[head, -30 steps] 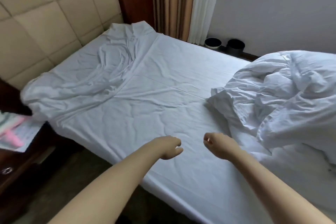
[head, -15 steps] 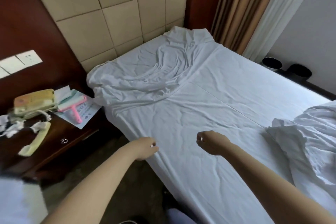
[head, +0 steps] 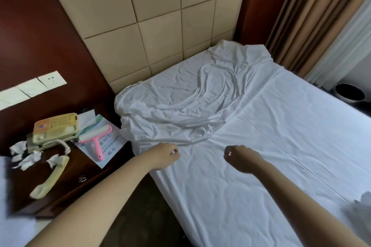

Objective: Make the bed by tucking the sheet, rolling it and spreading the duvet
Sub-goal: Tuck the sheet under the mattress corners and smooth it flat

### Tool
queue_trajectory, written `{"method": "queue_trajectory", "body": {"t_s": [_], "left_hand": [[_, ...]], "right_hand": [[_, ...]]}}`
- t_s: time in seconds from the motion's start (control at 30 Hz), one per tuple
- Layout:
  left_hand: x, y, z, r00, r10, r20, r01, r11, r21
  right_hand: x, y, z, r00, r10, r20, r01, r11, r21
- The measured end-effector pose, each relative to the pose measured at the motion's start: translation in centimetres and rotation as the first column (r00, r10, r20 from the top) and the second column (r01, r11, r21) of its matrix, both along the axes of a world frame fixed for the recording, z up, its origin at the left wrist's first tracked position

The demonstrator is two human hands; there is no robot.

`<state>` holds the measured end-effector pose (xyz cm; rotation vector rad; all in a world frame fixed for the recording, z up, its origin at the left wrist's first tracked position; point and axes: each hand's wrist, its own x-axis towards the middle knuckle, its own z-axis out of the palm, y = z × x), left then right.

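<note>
A: Both hands have travelled up the bed since a moment ago. The left hand has gone from the mattress edge to the hem of the rumpled part of the sheet, up by the padded headboard.

B: Is it gripping the cloth?

A: Hard to say. Its fingers are curled down at the fold, but from behind the knuckles I can't tell whether they pinch it. The right hand is well apart from it, curled over the flat middle, and seems to hold nothing.

B: And the duvet?

A: Almost out of view now, only a scrap of the duvet at the lower right. The nightstand with its telephone has come into sight.

B: So it's sheet first.

A: I'd judge so: that bunched head end needs pulling flat and tucking before the duvet is spread.
</note>
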<state>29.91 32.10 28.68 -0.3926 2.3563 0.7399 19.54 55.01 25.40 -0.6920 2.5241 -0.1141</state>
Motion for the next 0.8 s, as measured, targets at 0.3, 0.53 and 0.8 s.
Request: {"method": "queue_trajectory", "body": {"t_s": [0.3,0.53,0.8], "left_hand": [[-6.6,-5.0,-0.2,0.957,-0.272,0.103,0.286,0.944,-0.164],[-12.3,-11.1,-2.6,0.904,-0.418,0.086,0.427,0.890,-0.158],[-18.1,-24.4,-8.0,0.917,-0.390,0.081,0.393,0.919,-0.030]], "right_hand": [[-6.0,-4.2,0.8,0.994,0.026,-0.105,-0.026,1.000,0.000],[-8.6,-9.0,-0.4,0.995,-0.074,-0.067,0.077,0.996,0.041],[-11.6,-21.6,-6.1,0.967,-0.245,0.073,0.234,0.963,0.132]]}}
